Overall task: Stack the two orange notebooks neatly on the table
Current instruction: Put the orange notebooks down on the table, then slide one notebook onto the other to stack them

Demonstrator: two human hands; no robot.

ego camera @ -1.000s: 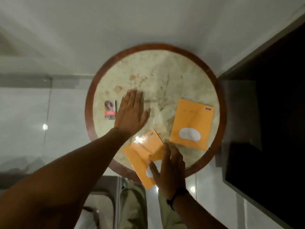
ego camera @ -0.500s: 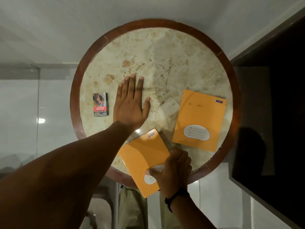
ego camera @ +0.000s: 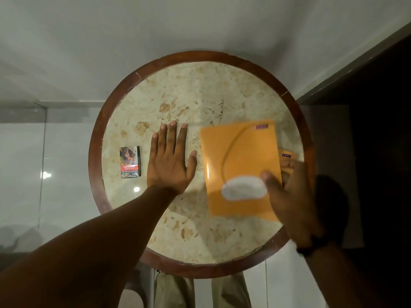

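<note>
Starting at the far left, a small printed pack (ego camera: 130, 161) lies flat on the round marble worktop (ego camera: 191, 90), just left of the left hand (ego camera: 170, 162). That hand rests palm down on the stone, its fingers (ego camera: 172, 134) spread and straight, gripping nothing. To the right of its thumb, close but apart from it, comes the top notebook (ego camera: 240, 161), orange with a white label patch, blurred and apparently carried. The right hand (ego camera: 289, 196) pinches its lower right edge, thumb on the cover and the other fingers hidden beneath, so the grip is closed on that book. Just beyond those fingers, only a corner of the second notebook (ego camera: 287, 155) peeks out at the right, near the worktop's rim; the rest is covered by the first book and the hand. Judging by this, the stacking is well along: one book sits over the other, though whether it already rests on it or hovers cannot be told. What seems left is to lower it fully, square the edges, since the peeking corner suggests an offset, and let go.
</note>
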